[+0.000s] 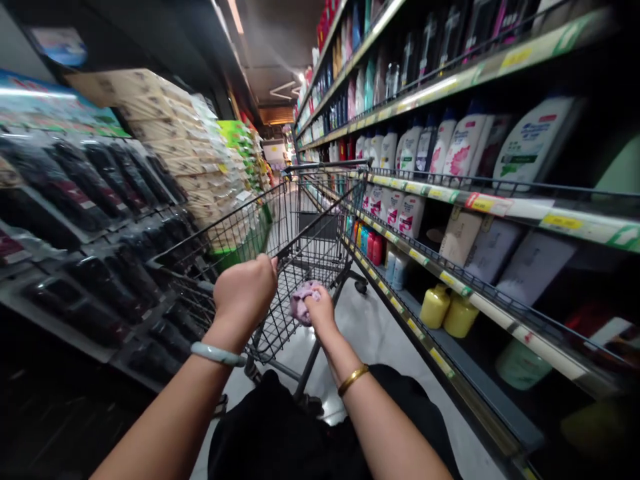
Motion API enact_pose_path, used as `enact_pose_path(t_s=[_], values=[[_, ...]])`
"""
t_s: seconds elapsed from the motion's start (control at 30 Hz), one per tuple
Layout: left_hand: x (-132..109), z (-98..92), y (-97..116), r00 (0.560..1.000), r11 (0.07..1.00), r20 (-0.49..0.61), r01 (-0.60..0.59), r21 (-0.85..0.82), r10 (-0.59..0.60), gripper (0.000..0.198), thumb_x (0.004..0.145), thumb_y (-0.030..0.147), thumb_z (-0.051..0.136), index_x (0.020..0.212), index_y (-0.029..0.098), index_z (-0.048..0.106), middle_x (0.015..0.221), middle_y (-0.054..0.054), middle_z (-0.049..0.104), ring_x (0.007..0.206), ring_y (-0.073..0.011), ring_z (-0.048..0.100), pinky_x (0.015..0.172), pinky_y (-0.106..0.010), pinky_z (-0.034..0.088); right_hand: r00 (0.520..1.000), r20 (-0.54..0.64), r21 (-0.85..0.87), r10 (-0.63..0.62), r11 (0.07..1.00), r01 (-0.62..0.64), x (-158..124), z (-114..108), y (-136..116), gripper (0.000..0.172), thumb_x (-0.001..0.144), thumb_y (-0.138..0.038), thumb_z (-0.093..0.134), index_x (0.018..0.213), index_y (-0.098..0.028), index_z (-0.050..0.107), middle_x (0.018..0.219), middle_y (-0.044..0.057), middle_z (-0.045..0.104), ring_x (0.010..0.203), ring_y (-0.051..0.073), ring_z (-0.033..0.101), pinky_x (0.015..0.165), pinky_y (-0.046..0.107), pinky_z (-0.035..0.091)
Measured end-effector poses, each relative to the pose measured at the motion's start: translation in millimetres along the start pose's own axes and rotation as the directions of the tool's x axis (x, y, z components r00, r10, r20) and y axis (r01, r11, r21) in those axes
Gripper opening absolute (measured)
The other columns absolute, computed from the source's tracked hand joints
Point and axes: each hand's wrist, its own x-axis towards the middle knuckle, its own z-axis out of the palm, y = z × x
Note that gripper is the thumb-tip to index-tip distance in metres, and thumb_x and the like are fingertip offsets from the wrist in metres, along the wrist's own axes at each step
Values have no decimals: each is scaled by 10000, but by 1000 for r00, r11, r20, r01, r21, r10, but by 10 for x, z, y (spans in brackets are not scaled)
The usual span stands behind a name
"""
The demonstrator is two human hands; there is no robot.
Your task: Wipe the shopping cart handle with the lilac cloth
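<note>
Shopping cart (317, 225) straight ahead in the aisle. Left hand (245, 287) curled into a fist at the cart's near side, seen from the back — can't tell if it grips the cart or anything else. Right hand (321, 312) closed on a crumpled light-purple cloth (301, 303), fingers bunched on it; cloth sits in front of the cart's near wire side, contact unclear. Pale bangle (215, 353) on left wrist, gold bangle (353, 379) on right forearm. Right of cart: shelving (430, 190) with white bottles (467, 143), two yellow bottles (435, 307) low down. Left of cart: stacked beige packs (165, 133), then dark packaged items (65, 173) — blurred, contents unclear.
</note>
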Motion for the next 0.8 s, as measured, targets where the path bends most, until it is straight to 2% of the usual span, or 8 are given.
enact_pose_path(t_s=[0.13,0.23,0.3,0.37,0.5,0.6,0.73,0.8], values=[[-17,25,-66,1000,1000,-8,-4,-31,3,617,1058,439,167,890,142,681,755,-182,713,671,-345,702,548,-321,289,986,-17,162,-168,972,169,353,122,-593,233,754,-304,609,968,-213,596,846,0,675,728,155,627,662,241,508],[-29,53,-135,1000,999,-8,17,-47,-17,612,1059,460,193,906,142,694,783,-182,725,687,-329,707,558,-326,294,927,-15,103,-375,921,375,441,201,-795,212,786,-285,601,985,-214,619,983,26,663,869,170,637,806,274,525],[-33,82,-195,1000,998,-8,27,-59,-28,613,1062,471,202,914,140,696,792,-180,730,701,-321,711,566,-326,293,899,9,-57,-437,898,437,401,217,-667,187,759,-222,601,941,-218,641,1045,41,633,957,186,618,909,305,508],[-36,125,-270,1000,998,-13,25,-65,-26,623,1064,484,204,909,138,698,785,-179,729,707,-317,710,570,-324,283,903,65,-200,-425,881,429,320,203,-388,187,726,-170,597,897,-222,654,1045,52,613,979,202,602,940,326,495],[-41,239,-456,999,998,-44,30,-59,-33,653,1065,511,195,880,156,711,766,-165,726,693,-316,700,575,-321,255,948,173,-329,-267,892,311,213,158,61,158,688,-154,618,823,-225,661,935,39,615,900,213,586,884,336,500],[-40,311,-582,997,998,-53,49,-48,-52,678,1061,542,195,860,161,719,765,-165,728,698,-318,696,576,-324,237,944,180,-280,-277,905,319,235,162,3,138,703,-196,633,832,-221,676,928,35,628,886,212,593,871,338,506],[-45,361,-697,997,997,-54,57,-47,-59,694,1060,571,192,860,172,724,772,-153,734,706,-306,692,579,-324,208,844,100,-195,-526,822,535,292,186,-138,207,786,-240,598,964,-220,702,1119,82,635,1098,232,600,1017,371,479],[-57,373,-743,996,997,-60,60,-49,-63,696,1060,577,193,859,177,726,780,-150,737,711,-296,687,582,-325,200,858,126,-260,-498,818,513,304,194,-42,209,760,-205,595,939,-216,703,1133,96,632,1107,241,592,1028,384,472]])
